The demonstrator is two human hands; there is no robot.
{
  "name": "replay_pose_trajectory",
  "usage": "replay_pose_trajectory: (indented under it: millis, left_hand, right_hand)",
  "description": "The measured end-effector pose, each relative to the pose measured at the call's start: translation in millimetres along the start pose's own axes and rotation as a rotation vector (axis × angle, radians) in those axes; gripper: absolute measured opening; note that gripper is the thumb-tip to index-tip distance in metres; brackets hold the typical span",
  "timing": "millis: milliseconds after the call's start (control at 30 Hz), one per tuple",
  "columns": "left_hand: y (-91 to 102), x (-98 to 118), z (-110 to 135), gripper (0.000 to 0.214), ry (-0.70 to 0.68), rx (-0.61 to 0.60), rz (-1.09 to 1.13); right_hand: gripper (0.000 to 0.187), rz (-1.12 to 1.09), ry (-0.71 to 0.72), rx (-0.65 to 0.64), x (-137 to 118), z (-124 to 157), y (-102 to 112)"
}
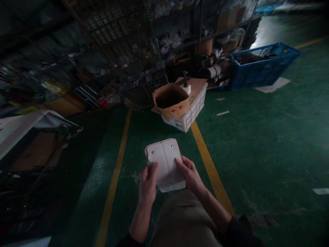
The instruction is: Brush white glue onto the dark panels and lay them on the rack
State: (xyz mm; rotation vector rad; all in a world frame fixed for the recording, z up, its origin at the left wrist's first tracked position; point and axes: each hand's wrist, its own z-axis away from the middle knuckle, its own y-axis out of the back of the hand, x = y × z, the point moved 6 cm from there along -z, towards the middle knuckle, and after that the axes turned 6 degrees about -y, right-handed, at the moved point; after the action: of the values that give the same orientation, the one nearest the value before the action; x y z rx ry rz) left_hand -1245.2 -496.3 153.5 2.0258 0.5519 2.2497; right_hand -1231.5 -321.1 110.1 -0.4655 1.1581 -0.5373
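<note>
Between my hands is a flat white panel (166, 168) with rounded corners. A seam runs down its middle, and two metal snaps or rivets sit near its far edge. My left hand (148, 181) grips its left side, thumb on top. On the right side, my right hand (190, 173) holds it the same way, with the fingers tucked behind and mostly hidden. The panel is held out in front of my body, above the green floor.
Ahead, an open cardboard box (172, 104) rests on a white crate (197, 104). A blue crate (257, 70) stands at the right by cluttered shelves. Yellow lines (117, 178) mark the floor. At the left is a table-like stand (33, 127) with a pale cover.
</note>
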Motion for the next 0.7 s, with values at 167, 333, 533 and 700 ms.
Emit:
replay_pose_trajectory:
  millis: [167,333,533,700]
  left_hand:
    - [-14.5,14,-39,0.045,-0.053,-0.087,0.082]
    - [-24.8,14,-82,0.04,-0.074,-0.115,0.178]
    - [-17.7,4,-158,0.042,-0.066,-0.175,0.126]
    - [2.1,6,-241,0.039,-0.187,-0.263,0.086]
  right_hand:
    - [0.039,-0.01,-0.055,0.001,3,-38,-7]
    - [0.042,-0.026,-0.049,0.019,-3,-77,-20]
    - [0.037,-0.065,0.011,0.044,-12,-142,-43]
    - [0.039,-0.103,0.041,0.077,-8,-204,-82]
